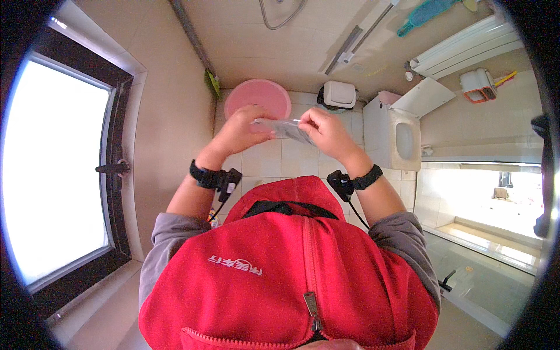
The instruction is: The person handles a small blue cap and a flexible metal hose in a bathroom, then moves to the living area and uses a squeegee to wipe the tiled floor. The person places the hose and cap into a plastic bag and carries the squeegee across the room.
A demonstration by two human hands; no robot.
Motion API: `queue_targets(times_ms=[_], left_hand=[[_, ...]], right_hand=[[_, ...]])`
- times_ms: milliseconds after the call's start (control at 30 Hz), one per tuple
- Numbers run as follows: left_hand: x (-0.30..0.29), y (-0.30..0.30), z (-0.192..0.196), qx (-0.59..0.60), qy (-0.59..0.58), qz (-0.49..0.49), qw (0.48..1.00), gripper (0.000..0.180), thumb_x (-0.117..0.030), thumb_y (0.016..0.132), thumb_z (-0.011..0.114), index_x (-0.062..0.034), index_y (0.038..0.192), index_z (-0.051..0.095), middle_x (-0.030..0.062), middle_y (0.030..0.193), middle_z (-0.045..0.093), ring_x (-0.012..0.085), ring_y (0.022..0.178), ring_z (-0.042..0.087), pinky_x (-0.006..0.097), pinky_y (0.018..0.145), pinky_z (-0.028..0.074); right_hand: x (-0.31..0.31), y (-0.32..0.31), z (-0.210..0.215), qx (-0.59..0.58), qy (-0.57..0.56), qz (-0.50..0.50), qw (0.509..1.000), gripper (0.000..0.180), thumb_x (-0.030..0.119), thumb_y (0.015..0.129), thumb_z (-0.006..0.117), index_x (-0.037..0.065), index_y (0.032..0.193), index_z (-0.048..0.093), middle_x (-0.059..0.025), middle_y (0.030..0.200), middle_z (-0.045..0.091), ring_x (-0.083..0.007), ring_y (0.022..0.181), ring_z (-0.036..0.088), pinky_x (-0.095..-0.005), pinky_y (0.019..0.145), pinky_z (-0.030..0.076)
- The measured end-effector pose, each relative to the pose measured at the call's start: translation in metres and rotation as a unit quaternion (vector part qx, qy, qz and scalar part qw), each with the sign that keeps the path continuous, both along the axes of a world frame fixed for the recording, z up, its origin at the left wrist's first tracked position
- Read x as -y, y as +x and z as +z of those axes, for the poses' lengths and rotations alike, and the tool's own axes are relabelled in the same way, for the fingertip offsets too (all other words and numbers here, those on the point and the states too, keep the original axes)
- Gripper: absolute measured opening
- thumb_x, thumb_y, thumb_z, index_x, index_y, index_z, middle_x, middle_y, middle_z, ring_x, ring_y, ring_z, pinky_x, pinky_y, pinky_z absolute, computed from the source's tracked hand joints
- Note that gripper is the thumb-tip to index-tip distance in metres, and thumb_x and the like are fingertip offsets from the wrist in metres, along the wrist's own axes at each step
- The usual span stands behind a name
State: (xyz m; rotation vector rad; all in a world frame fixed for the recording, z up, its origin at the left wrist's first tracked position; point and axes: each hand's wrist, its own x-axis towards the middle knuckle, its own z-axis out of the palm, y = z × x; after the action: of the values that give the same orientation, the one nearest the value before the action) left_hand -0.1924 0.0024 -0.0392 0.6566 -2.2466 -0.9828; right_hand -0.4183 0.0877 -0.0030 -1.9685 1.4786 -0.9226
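I had a clear plastic bag between my left hand and right hand, each pinching one end, out in front of my red vest above the tiled floor. It looked light, limp and slippery, probably easy to tear, so its edges seemed best to pinch

Packet between hands, window left
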Motion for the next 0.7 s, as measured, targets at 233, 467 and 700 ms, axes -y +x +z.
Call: queue_targets(times_ms=[233,467,700], left_hand=[[-0.003,-0.051,-0.008,-0.056,-0.069,-0.069,0.994,0.013,-0.016,0.074,0.069,-0.0083,0.082,0.064,0.0086,0.081,0.062,0.0282,0.080,0.058,0.037,0.074,0.041],[-0.005,-0.076,-0.008,-0.032,-0.048,-0.114,0.992,0.008,-0.012,0.075,0.067,-0.0075,0.079,0.061,0.0074,0.077,0.061,0.0268,0.077,0.057,0.036,0.073,0.040],[-0.002,-0.109,-0.010,-0.046,-0.080,-0.119,0.989,0.007,-0.013,0.073,0.068,-0.0082,0.076,0.064,0.0064,0.071,0.062,0.0257,0.071,0.057,0.035,0.070,0.040]], right_hand=[[-0.014,-0.005,-0.004,-0.046,0.077,-0.063,0.994,0.014,0.012,0.081,0.062,0.000,0.083,0.055,-0.0132,0.074,0.058,-0.0246,0.066,0.057,-0.0331,0.061,0.045],[-0.035,-0.013,-0.013,0.049,0.075,-0.146,0.985,0.017,0.018,0.081,0.064,0.002,0.084,0.058,-0.0135,0.076,0.061,-0.0247,0.067,0.060,-0.0337,0.060,0.046],[-0.042,-0.062,-0.015,0.035,0.001,-0.095,0.995,0.015,0.016,0.080,0.064,0.002,0.080,0.059,-0.0105,0.070,0.058,-0.0233,0.065,0.057,-0.0329,0.059,0.044]])
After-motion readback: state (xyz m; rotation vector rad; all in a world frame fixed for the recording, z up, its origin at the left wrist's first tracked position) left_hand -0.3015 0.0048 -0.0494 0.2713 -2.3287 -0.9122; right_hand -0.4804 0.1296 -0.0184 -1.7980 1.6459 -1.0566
